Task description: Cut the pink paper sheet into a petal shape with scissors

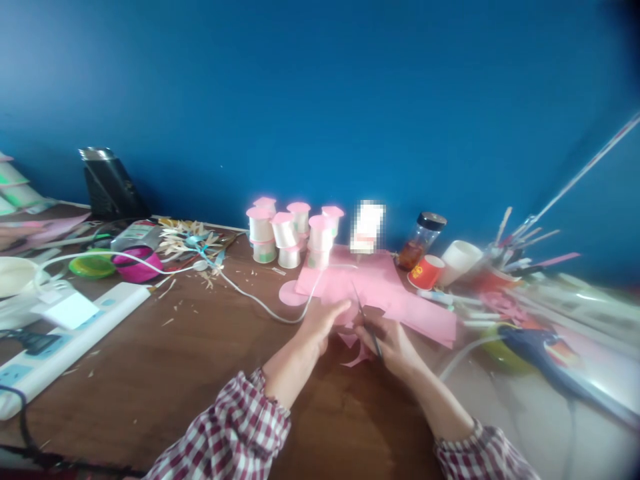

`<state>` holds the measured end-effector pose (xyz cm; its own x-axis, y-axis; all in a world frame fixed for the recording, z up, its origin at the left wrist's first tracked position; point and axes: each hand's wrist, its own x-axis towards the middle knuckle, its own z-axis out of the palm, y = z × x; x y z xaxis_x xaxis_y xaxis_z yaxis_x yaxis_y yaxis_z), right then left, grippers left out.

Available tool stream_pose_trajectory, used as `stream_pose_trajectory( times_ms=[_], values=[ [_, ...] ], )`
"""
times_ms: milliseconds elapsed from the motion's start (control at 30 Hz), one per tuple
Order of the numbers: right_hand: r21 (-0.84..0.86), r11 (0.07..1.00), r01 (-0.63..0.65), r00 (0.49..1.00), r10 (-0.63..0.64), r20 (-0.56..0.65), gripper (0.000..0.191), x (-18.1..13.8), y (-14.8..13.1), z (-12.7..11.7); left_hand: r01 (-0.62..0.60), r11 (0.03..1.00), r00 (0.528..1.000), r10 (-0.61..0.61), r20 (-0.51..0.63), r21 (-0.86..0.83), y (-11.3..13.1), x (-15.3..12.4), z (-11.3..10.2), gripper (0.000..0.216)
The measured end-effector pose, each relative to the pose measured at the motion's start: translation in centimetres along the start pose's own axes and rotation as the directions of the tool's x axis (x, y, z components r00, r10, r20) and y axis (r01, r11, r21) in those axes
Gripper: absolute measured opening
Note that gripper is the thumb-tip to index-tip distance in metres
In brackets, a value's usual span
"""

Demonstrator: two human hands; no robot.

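My left hand [320, 323] is closed on a small piece of pink paper [350, 313] that it holds above the brown table [175, 360]. My right hand [393, 343] grips a pair of scissors [367, 323] whose blades point up into that paper. Pink offcuts [357, 357] lie under the hands. Larger pink sheets [400, 293] lie just behind them. Both sleeves are red and white check.
Spools of pale ribbon [293, 233] stand at the back. A white cable [250, 297] crosses the table to a power strip [65, 340] at left. A jar [423, 240], a red cup [426, 272] and a glue gun [545, 350] sit at right.
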<state>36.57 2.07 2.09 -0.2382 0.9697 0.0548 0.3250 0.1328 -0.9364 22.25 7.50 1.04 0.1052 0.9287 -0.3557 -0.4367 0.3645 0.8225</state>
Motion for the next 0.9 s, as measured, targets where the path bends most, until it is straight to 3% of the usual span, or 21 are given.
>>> stream_pose_trajectory(
  times_ms=[400,900],
  values=[
    [0.031,1.000,0.001,1.000,-0.001,0.015,0.020,-0.01,-0.53,-0.13,-0.027,0.999,0.998,0.026,0.061,0.020,-0.35,-0.15,-0.29,0.051],
    [-0.078,0.997,0.012,1.000,-0.013,-0.009,0.021,0.05,0.27,-0.35,-0.035,0.998,0.995,0.030,0.097,0.050,0.15,-0.12,-0.66,0.040]
  ],
)
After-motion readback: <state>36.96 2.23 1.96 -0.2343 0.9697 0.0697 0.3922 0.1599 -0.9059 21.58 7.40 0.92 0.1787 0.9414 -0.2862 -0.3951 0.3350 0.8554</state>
